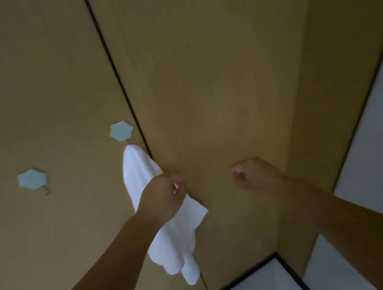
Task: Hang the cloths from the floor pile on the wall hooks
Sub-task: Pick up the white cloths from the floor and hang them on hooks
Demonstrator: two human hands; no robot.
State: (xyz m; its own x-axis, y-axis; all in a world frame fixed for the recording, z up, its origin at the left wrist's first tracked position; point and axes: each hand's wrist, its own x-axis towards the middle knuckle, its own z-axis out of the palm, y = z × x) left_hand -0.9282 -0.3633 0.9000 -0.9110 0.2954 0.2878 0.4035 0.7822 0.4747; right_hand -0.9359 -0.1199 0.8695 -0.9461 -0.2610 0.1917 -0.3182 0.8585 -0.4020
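one white cloth [147, 191] hung from the right hexagonal hook [121, 130], left hook [32, 179] bare. left hand [163, 195] and right hand [249, 173] curled into fists in front of the wood wall [197, 67], gripping nothing visible.

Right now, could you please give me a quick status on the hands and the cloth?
Left hand and right hand curled, holding nothing. White cloth hangs from right hexagonal hook. Left hook bare.

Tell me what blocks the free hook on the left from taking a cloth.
Nothing visible does. The left hook under its hexagon plate is bare; the white cloth hangs from the other hook, beside it.
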